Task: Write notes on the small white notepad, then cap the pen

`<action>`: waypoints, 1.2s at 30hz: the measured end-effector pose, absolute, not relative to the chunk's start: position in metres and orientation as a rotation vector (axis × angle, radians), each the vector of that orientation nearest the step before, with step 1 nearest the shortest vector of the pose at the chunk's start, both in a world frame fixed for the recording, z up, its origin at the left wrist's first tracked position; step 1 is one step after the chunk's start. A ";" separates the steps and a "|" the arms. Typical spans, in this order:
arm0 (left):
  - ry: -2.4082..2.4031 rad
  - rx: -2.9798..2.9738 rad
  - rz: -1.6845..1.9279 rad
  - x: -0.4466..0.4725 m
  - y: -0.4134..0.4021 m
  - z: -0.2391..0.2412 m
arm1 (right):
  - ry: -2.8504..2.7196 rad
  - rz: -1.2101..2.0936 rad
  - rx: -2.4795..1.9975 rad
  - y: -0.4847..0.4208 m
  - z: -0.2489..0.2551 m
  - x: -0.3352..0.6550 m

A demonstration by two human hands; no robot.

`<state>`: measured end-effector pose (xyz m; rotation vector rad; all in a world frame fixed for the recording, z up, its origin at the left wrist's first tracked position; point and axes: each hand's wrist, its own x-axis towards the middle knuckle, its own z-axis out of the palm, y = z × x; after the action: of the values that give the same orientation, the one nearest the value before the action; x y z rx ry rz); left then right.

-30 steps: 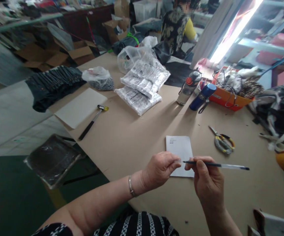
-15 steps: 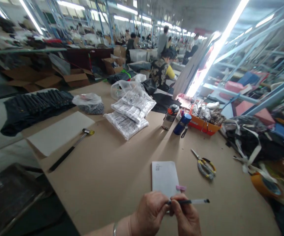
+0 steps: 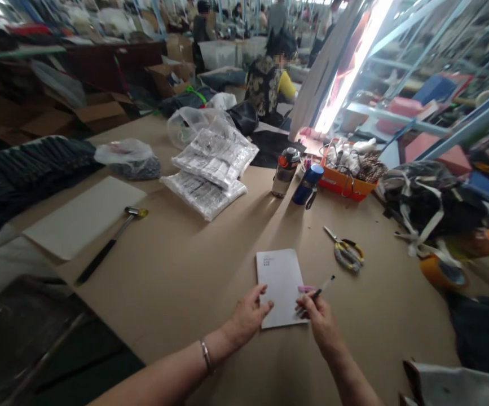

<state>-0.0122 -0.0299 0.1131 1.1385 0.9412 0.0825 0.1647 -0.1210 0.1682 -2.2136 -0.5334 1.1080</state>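
Small, perhaps printed, unreadable marks on booklet (image 3: 280, 285)

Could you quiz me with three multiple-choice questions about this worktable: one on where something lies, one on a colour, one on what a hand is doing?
1. Where does the hammer lie?
A. Left of the white sheet, next to a pale board
B. Inside the orange tray
C. On top of the clear packets

2. What colour is the bottle beside the orange tray?
A. Yellow
B. Blue
C. White

3. What is the right hand doing?
A. Lying flat and empty on the table
B. Gripping the pliers
C. Holding a pen at the white sheet's right edge

Answers:
1 A: the hammer lies at the table's left, its head by the board's corner.
2 B: its body is dark blue with a lighter blue cap.
3 C: the fingers pinch the pen, while the left hand rests on the sheet's lower left corner.
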 end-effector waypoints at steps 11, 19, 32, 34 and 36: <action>1.208 0.649 -0.138 -0.012 -0.047 0.080 | -0.846 0.838 -2.643 -0.145 0.142 0.219; 1.156 0.727 -0.242 0.011 -0.047 0.069 | -0.654 1.053 -2.617 -0.210 0.145 0.196; 1.217 1.152 -0.174 -0.011 -0.014 0.070 | -0.701 1.084 -2.533 -0.162 0.154 0.196; 1.275 1.271 -0.070 -0.020 -0.012 0.073 | -0.683 1.176 -2.466 -0.154 0.150 0.187; 1.222 1.357 0.093 -0.017 -0.017 0.083 | -0.707 1.233 -2.409 -0.148 0.144 0.172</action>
<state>-0.0165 -0.0172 0.0833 1.3568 1.2220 0.0932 0.1716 -0.1475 0.1435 -2.4093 -0.7072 1.2329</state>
